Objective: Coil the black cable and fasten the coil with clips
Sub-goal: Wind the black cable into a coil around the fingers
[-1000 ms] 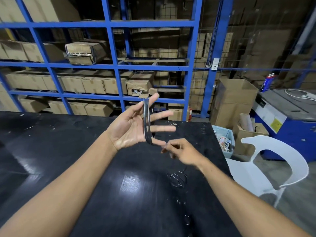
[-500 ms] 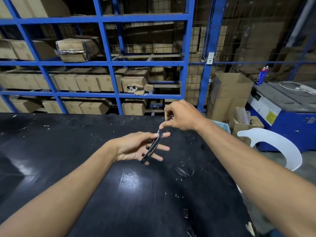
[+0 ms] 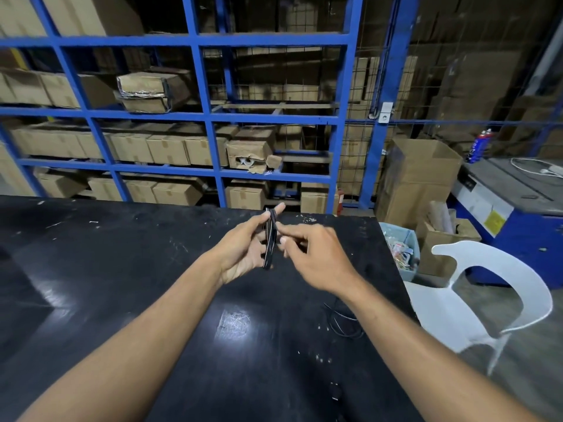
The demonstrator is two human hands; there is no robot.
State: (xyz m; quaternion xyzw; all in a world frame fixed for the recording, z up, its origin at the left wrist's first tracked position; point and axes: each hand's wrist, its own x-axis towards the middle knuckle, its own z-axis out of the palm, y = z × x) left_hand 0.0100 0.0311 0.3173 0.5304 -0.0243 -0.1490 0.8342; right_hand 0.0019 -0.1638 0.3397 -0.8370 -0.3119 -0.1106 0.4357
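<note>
The black cable (image 3: pixel 270 239) is wound in several narrow loops around the fingers of my left hand (image 3: pixel 243 252), which is held palm-right above the black table (image 3: pixel 122 284). The loops run from the fingertips down to the heel of the palm. My right hand (image 3: pixel 313 254) is just right of the coil, thumb and forefinger pinched close to the loops near their middle; the strand it holds is too thin to make out clearly. A loose run of black cable (image 3: pixel 342 322) lies on the table under my right forearm.
Behind the table stands a blue metal rack (image 3: pixel 201 117) full of cardboard boxes. To the right are a white plastic chair (image 3: pixel 475 300), a small bin of scraps (image 3: pixel 399 251), open cartons (image 3: pixel 423 175) and a blue machine (image 3: pixel 511 208).
My right hand came down from above the coil's top end to its right side. My left hand turned so the coil stands more upright.
</note>
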